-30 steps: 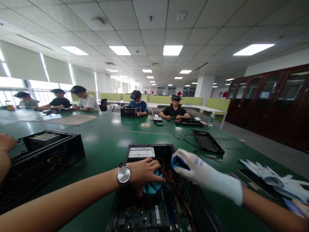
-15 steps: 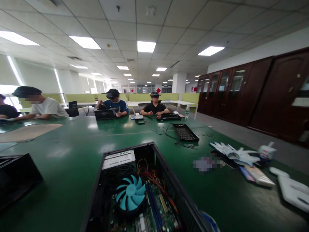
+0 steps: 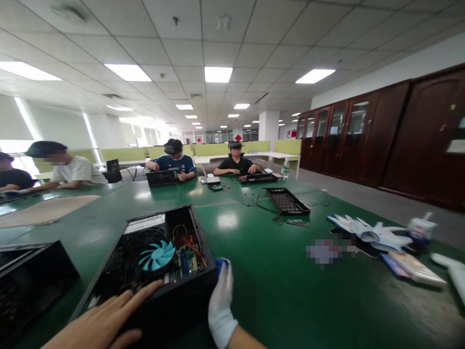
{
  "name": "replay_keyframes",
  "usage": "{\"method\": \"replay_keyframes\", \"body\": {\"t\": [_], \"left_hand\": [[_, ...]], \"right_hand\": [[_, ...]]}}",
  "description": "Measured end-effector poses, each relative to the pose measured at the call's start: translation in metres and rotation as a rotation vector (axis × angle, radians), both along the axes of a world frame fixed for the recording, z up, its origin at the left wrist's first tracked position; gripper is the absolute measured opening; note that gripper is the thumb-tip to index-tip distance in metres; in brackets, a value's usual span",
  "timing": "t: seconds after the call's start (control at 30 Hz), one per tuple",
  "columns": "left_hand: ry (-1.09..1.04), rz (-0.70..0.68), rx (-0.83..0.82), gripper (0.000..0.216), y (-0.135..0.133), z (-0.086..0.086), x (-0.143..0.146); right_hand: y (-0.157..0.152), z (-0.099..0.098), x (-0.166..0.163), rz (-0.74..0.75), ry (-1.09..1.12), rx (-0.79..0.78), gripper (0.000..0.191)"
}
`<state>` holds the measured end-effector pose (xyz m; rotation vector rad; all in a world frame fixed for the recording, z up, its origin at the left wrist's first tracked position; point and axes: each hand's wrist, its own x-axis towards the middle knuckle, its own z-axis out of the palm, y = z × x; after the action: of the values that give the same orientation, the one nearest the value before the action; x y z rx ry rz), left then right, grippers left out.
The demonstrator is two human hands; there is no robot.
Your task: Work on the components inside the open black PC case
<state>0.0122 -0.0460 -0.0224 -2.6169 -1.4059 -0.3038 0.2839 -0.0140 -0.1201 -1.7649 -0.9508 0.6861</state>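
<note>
A black computer case (image 3: pixel 185 300) lies on the green table with its top side uncovered. Inside it a light-blue fan (image 3: pixel 157 256) shows, with a circuit board (image 3: pixel 186 269) and a bundle of red and yellow wires (image 3: pixel 187 240) beside it. Bare and with fingers stretched apart, my left hand (image 3: pixel 109 312) rests over the near edge of the case. My right hand (image 3: pixel 222 298), in a white glove with blue on the palm side, lies along the right outer wall, its fingers straight. Both hands touch the case.
Another black case (image 3: pixel 36 286) stands at the left. Ahead is a black panel (image 3: pixel 288 202). White gloves (image 3: pixel 370 235), a box (image 3: pixel 414 269) and a cup (image 3: pixel 421 228) lie at the right. Several people sit farther off, one handling a black case (image 3: pixel 163 177).
The case has shifted away and to the left, and its near wall now shows. My left hand has come into view on it; more of my gloved right hand shows.
</note>
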Motion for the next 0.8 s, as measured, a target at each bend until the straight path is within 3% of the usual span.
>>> {"method": "replay_keyframes", "body": {"t": [0.13,0.2,0.3,0.4,0.53,0.7,0.8], "left_hand": [[0.094,0.092,0.263,0.062,0.006,0.034,0.007],[0.125,-0.01,0.366,0.069,-0.008,0.038,0.03],[0.203,-0.243,0.327,0.073,-0.033,0.024,0.063],[0.268,-0.376,0.268,0.06,-0.044,-0.005,0.082],[0.208,-0.347,0.131,0.048,-0.033,-0.043,0.097],[0.03,-0.389,-0.034,0.047,-0.003,-0.068,0.137],[-0.07,-0.469,0.045,0.042,0.014,-0.084,0.17]], "right_hand": [[0.067,0.026,-0.063,0.127,-0.051,0.007,0.062],[0.081,0.029,-0.078,0.184,-0.075,0.021,0.062],[0.088,0.025,-0.076,0.293,-0.124,0.082,0.062],[0.091,0.018,-0.04,0.384,-0.198,0.185,0.057],[0.096,0.016,0.044,0.359,-0.266,0.246,0.053],[0.087,0.012,0.148,0.22,-0.263,0.242,0.058],[0.082,0.005,0.184,0.141,-0.244,0.226,0.071]]}}
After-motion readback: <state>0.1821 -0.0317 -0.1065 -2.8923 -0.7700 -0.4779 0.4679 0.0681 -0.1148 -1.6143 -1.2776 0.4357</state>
